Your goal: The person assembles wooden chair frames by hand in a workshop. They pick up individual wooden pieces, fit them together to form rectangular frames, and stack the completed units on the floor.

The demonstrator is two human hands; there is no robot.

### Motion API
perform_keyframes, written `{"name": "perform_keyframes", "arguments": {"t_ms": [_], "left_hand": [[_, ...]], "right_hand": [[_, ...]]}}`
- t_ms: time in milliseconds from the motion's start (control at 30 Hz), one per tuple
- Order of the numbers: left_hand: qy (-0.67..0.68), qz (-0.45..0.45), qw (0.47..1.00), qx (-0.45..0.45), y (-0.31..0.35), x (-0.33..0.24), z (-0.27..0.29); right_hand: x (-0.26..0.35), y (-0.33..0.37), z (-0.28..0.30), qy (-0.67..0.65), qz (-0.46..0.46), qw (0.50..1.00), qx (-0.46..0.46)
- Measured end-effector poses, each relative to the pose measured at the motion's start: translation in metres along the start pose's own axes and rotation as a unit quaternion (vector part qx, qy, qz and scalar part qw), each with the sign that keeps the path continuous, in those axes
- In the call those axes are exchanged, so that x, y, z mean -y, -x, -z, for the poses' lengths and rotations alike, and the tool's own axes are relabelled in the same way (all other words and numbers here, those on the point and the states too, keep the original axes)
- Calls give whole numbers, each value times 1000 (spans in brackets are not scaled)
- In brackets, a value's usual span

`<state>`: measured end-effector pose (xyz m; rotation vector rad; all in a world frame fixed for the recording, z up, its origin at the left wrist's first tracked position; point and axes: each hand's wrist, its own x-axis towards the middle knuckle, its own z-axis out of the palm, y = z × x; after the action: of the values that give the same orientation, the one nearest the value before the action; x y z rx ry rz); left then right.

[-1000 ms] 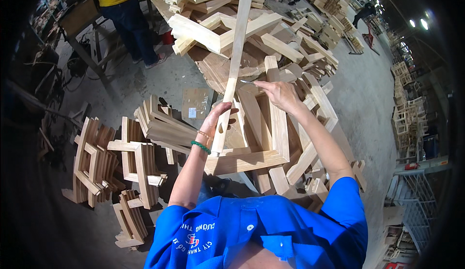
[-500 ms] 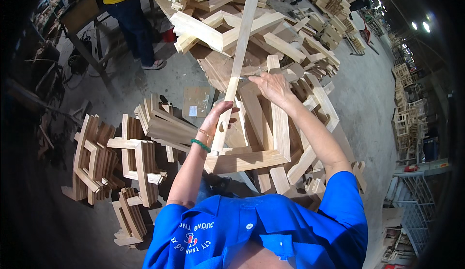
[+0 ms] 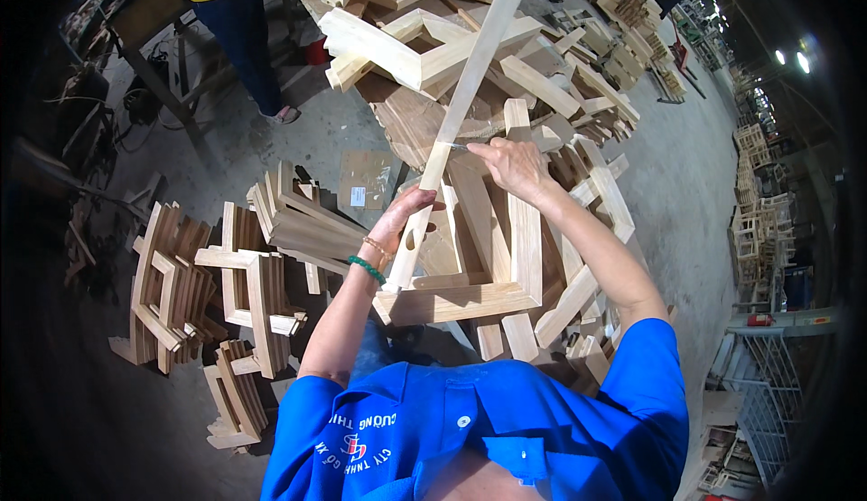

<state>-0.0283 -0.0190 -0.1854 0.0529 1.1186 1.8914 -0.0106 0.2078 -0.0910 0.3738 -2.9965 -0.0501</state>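
By the table's (image 3: 394, 124) left edge, left hand (image 3: 396, 219) has its fingers curled round a long wooden strip (image 3: 471, 84) down low; right hand's (image 3: 517, 167) fingers are pinching a slim metal tool (image 3: 456, 147).

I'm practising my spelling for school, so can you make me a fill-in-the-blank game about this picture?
1. The left hand grips a long strip made of ____.
2. The right hand holds a thin tool, with its index ____ pointing toward the strip.
3. The beaded bracelet nearer the elbow is ____.
4. The person's own shirt is ____.

Missing words: wood; finger; green; blue.
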Motion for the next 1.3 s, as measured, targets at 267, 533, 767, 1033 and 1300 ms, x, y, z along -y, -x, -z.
{"name": "perform_keyframes", "arguments": {"t_ms": [267, 533, 767, 1033, 1300], "left_hand": [[46, 27, 998, -20, 4, -2, 6], [52, 8, 998, -22, 11, -4, 1], [44, 37, 998, -32, 6, -5, -1], [53, 44, 997, -37, 6, -6, -6], [60, 43, 997, -17, 4, -8, -3]], "right_hand": [[0, -14, -4, -88, -44, 995, 4], [7, -4, -10, 21, -8, 1000, 0], [-10, -7, -22, -88, -25, 995, -35], [-6, -5, -21, -158, -57, 986, -24], [3, -32, -6, -413, -79, 907, 41]]}}
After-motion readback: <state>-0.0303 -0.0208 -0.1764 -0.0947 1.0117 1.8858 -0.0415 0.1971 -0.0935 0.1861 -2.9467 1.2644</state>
